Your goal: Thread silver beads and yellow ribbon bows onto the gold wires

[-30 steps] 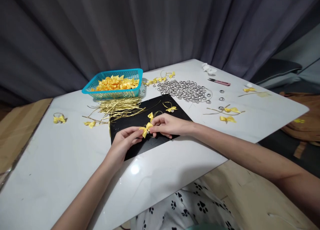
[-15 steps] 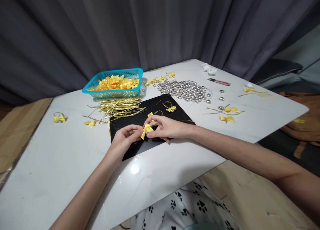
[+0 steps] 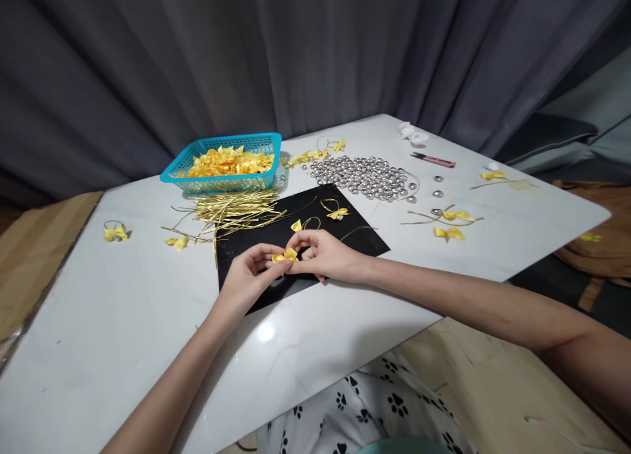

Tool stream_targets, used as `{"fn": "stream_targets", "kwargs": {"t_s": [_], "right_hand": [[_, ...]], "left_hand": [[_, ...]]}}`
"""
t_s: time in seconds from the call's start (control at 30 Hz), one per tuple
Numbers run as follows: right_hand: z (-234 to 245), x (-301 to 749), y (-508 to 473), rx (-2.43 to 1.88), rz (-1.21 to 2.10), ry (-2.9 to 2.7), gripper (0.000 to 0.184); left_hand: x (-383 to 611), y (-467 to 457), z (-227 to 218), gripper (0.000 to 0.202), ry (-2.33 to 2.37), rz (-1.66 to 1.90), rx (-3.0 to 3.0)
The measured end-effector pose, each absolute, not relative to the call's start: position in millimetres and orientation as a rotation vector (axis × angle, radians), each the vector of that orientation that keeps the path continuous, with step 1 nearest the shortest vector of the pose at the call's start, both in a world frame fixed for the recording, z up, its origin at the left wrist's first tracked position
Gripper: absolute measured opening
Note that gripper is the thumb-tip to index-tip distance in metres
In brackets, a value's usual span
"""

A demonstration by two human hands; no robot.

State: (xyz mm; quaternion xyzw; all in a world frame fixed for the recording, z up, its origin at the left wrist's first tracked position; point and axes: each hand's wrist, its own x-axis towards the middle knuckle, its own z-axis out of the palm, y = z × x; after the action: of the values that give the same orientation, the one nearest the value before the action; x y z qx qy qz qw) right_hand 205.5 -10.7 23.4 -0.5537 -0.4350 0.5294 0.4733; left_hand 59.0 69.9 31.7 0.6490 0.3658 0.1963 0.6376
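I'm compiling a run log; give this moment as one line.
left hand: pinching yellow ribbon bow | right hand: pinching same bow | beneath: black rectangular mat | beyond mat: blue plastic basket

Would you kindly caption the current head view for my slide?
The left hand and right hand hold a yellow bow over a black mat.

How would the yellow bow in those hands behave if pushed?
Probably light: the left hand and right hand merely pinch the small bow. It looks like thin ribbon, so would likely bend easily. With sides flaring out, it seems unlikely to roll.
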Motion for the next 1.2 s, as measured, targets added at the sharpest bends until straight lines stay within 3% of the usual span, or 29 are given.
{"fn": "stream_targets", "kwargs": {"t_s": [0.37, 0.8, 1.0, 1.2], "right_hand": [[13.5, 203.9, -9.4, -1.158, 1.335, -0.931, 0.043], [4.8, 190.4, -11.7, -1.220, 0.881, -1.001, 0.037], [9.2, 186.6, -16.7, -1.319, 0.703, -1.203, 0.024], [13.6, 186.3, -15.7, -1.351, 0.952, -1.105, 0.024]], "left_hand": [[57.3, 71.0, 29.1, 0.029, 0.831, 0.481, 1.410], [57.5, 68.3, 30.0, 0.035, 0.855, 0.507, 1.479], [57.2, 64.4, 31.2, 0.032, 0.858, 0.521, 1.517], [55.3, 67.6, 30.7, 0.029, 0.869, 0.476, 1.422]]}}
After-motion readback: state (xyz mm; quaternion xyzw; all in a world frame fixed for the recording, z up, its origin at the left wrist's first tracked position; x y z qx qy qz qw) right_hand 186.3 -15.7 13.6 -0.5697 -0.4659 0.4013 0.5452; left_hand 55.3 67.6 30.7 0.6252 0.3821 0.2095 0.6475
